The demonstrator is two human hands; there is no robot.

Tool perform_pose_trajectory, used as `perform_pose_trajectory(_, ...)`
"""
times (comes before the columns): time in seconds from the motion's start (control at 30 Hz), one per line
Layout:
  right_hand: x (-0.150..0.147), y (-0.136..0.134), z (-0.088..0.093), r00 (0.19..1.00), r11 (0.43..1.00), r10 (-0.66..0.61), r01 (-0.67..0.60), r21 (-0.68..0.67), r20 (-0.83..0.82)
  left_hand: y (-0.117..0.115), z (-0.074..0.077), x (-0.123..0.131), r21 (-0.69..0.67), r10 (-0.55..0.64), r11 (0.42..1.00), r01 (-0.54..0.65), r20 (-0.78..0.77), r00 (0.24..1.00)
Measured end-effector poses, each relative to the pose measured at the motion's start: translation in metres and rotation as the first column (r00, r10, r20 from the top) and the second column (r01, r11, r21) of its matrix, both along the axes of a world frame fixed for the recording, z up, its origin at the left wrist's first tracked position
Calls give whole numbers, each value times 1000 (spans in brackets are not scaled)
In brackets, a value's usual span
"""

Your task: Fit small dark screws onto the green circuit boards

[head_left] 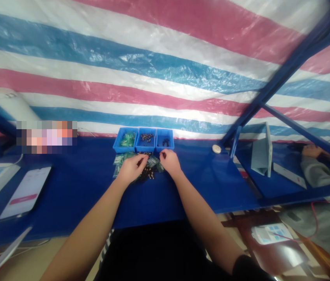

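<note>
The left hand (132, 169) is held over the pile of small parts and bags (149, 174), thumb and fingertips brought near together; whether anything is pinched cannot be told. Behind, three blue bins (145, 149) are lined up. Rightward, the right hand (171, 161) is seen curled, its grip hidden.

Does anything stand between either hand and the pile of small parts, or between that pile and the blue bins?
Nothing visible does. The left hand and right hand are at the pile of small parts, which lies directly in front of the three blue bins; no other object shows between.
</note>
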State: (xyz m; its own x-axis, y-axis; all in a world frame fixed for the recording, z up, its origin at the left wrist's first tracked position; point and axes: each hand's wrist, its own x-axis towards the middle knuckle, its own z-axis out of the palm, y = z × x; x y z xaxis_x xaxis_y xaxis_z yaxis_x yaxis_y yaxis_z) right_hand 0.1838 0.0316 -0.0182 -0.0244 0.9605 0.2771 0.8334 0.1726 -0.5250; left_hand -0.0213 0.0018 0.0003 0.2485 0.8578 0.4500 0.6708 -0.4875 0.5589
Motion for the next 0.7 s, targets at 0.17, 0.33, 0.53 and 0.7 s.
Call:
perform_pose_trajectory(0.17, 5, 1, 0, 999, 999, -24, 24, -29, 23, 1, -1, 0, -2, -4, 1000, 4, 1, 1000)
perform_pose_trajectory(0.33, 5, 2, -4, 999, 1000, 10, -9, -21, 48, 0, 0, 1, 1, 0, 1000, 0, -3, 1000)
perform_pose_trajectory(0.53, 6, 1, -2, 999, 999, -36, 38, -36, 30, 0, 1, 0, 4, 8, 1000, -8, -19, 1000)
perform_pose_trajectory(0.7, 5, -2, 3, 991, 991, -117, 121, -64, 69, 0, 1, 0, 11, 10, 1000, -10, -10, 1000)
